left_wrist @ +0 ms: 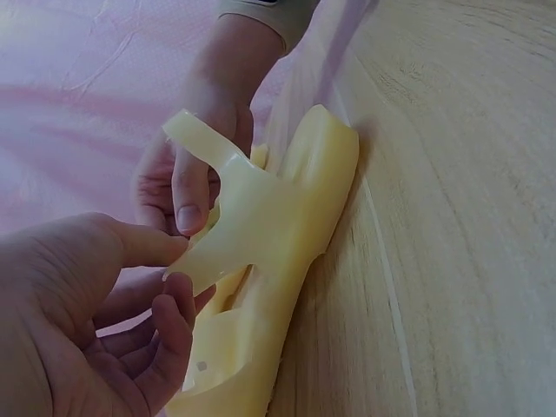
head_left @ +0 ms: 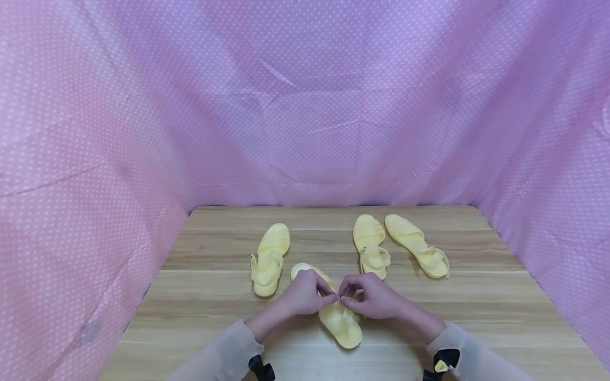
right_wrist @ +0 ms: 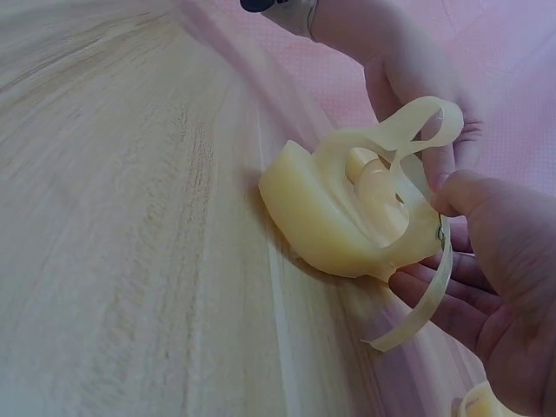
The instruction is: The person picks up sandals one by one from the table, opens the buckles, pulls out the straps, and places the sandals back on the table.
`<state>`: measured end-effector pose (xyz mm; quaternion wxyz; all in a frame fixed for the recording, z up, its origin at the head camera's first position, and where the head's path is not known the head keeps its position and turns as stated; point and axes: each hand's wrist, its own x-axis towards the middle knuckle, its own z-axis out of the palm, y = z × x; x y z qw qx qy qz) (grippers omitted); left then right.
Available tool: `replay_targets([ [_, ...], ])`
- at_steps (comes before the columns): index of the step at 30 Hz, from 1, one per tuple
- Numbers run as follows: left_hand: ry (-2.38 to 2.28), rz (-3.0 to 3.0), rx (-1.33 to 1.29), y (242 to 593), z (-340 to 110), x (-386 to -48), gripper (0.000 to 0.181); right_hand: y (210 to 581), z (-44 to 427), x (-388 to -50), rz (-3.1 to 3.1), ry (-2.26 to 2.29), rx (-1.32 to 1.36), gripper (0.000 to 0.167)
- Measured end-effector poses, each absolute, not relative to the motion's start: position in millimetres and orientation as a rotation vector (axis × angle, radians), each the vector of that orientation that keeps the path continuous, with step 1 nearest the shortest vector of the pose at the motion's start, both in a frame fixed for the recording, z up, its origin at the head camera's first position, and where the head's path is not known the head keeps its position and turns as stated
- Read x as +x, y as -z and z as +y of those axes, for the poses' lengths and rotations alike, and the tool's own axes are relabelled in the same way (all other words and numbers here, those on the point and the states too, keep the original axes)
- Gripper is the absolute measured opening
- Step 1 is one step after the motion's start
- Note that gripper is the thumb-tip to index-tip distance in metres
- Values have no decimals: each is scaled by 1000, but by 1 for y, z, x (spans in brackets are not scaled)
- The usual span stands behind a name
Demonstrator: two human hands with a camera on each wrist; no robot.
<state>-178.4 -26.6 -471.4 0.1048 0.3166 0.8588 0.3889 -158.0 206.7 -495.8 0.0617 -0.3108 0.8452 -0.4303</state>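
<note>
A pale yellow sandal [head_left: 344,327] lies sole down at the front of the table, toe pointing away and to the left. My left hand [head_left: 308,294] pinches its ankle strap [left_wrist: 201,259] between thumb and fingers. Opposite it, my right hand [head_left: 374,297] holds the strap at the small metal buckle [right_wrist: 440,232], thumb on one side and fingers behind. A loose strap end [right_wrist: 421,320] hangs below the right thumb. The two hands almost meet above the sandal, hiding part of its middle from the head view.
Another yellow sandal [head_left: 269,259] lies to the left. Two more, one upright sandal [head_left: 369,235] and one slanted sandal [head_left: 413,243], lie toward the back right. The wooden table [head_left: 205,296] is enclosed by pink dotted cloth [head_left: 305,132] at the back and sides.
</note>
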Motion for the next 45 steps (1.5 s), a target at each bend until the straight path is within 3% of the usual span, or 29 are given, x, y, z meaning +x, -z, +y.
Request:
replay_targets([
  [19, -903, 2618, 1029, 461, -25, -177, 8, 498, 206, -159, 2568, 1298, -936, 13],
  [45, -953, 2593, 1057, 463, -27, -176, 9, 500, 207, -157, 2571, 1338, -992, 12],
])
